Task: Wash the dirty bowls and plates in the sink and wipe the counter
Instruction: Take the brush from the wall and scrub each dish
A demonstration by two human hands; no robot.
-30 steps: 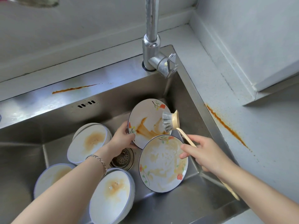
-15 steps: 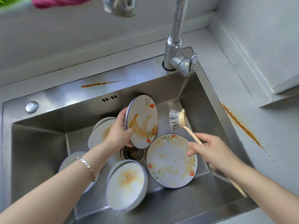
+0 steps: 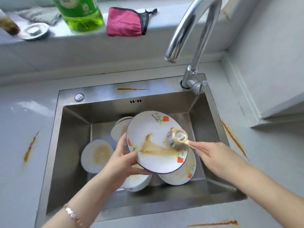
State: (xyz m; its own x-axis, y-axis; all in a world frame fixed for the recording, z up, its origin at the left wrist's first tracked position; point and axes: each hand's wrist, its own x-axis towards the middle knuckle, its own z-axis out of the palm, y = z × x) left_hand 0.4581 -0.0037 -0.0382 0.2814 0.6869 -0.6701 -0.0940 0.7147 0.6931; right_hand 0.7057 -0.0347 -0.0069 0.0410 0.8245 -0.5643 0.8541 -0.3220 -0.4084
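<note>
The plate [image 3: 153,129] is up over the sink [image 3: 72,145], tilted so its face looks up at the camera, flower end to the far side. It is round, glossy white with a thin blue rim, orange blossoms and a brown sauce smear across the middle. The left hand [image 3: 122,160] grips its near left edge, thumb on the face, fingers curled underneath. The brush [image 3: 177,139] sits bristles-down on the plate's right half, its round cream back with a label facing up and its pale handle running right into the right hand [image 3: 215,155], which is closed round it with the forefinger laid along it. Below lie a second flowered plate [image 3: 185,175] and three stained white bowls [image 3: 97,155]. Orange streaks [image 3: 233,139] mark the speckled grey counter [image 3: 271,162]
</note>
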